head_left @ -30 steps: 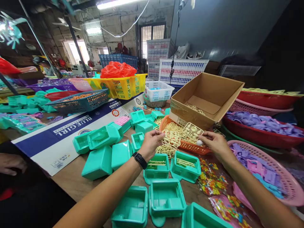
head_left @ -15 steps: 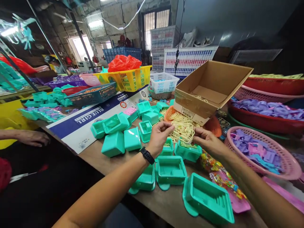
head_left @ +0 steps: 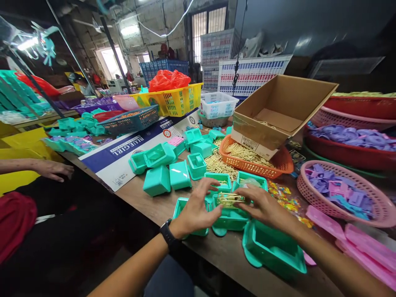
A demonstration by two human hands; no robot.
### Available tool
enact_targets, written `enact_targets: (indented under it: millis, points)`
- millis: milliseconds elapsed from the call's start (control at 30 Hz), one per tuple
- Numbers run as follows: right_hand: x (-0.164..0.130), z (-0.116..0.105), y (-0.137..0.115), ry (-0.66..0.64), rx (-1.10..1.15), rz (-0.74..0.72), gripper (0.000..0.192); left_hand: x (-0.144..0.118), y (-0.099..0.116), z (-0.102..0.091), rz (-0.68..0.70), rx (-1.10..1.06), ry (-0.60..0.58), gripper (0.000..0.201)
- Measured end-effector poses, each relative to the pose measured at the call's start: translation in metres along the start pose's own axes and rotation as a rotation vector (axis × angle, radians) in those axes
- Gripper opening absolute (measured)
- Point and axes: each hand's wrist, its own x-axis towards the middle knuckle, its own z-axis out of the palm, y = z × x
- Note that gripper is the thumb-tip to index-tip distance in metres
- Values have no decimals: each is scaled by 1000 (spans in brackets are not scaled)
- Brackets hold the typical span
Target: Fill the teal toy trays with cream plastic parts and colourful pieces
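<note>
My right hand [head_left: 261,203] grips a small bundle of thin pale-yellow plastic pieces [head_left: 228,199] at its right end. The bundle is over the opening of a green plastic box [head_left: 231,222], partly inside it. Beside the box's left side, my left hand [head_left: 196,208] is spread, thumb and fingers apart, holding nothing. Under and behind it is another green box [head_left: 181,206], mostly covered by the hand. Two more green boxes stand just behind; one [head_left: 220,178] has yellow pieces in it. A larger green box [head_left: 275,251] sits at the front right.
An orange basket [head_left: 278,168] of yellow pieces stands behind, a cardboard box [head_left: 262,132] tilted over it. Several green boxes [head_left: 156,180] are at left. A pink basket [head_left: 379,206] of purple parts is at right. Another person's hand [head_left: 54,169] rests at far left.
Both hands have come down and nearer with the yellow pieces, from before the orange basket to the green box. My left hand has let go of them and its fingers have spread.
</note>
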Motion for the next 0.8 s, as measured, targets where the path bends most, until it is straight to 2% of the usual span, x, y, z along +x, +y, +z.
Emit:
enact_targets:
  millis: [100,233,333,400,467,533,600,667,800]
  points:
    - [1,8,-2,-53,-120,-27,16,0,-8,0,116,211,-137,46]
    - [4,11,-10,-119,-107,-21,18,5,-10,5,42,522,-235,29]
    - [0,5,-12,-71,-76,-43,34,8,-6,8,-16,628,-308,31]
    - [-2,-3,-5,8,-80,-61,35,11,-5,10,-22,653,-323,32]
    - [1,-14,8,90,-91,-32,25,14,-7,12,-14,689,-323,20]
    - [12,-29,28,125,-155,101,20,19,-11,17,7,738,-332,9]
    - [33,-44,52,86,-305,316,24,24,-15,22,32,791,-364,19]
    - [61,-54,78,25,-450,483,30,29,-16,28,54,817,-388,17]
    - [117,-51,122,-79,-561,562,30,50,-9,30,68,729,-318,11]
